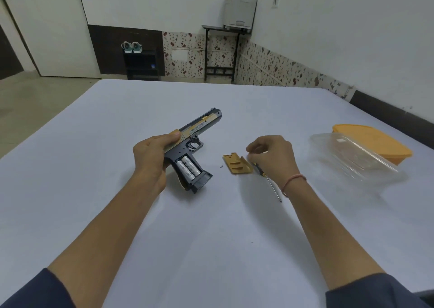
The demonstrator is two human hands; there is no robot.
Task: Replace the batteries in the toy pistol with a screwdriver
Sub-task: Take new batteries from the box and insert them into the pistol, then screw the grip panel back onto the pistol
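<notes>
My left hand (pixel 150 157) grips the black and gold toy pistol (pixel 198 129) around the rear of its slide, muzzle pointing away. Its grip is open and shows two silver batteries (pixel 189 168) side by side. The gold battery cover (pixel 237 164) lies on the table to the right, with a tiny screw (pixel 221 166) beside it. My right hand (pixel 272 157) is curled over the handle end of the screwdriver (pixel 272 185), whose thin shaft rests on the table pointing toward me. The handle is mostly hidden under the hand.
A clear plastic container (pixel 352 160) and an orange lid (pixel 373 141) sit at the right of the white table (pixel 211 237). Beyond the far edge stand a dark shoe shelf (pixel 141 63) and a small stand with a printer (pixel 237 14).
</notes>
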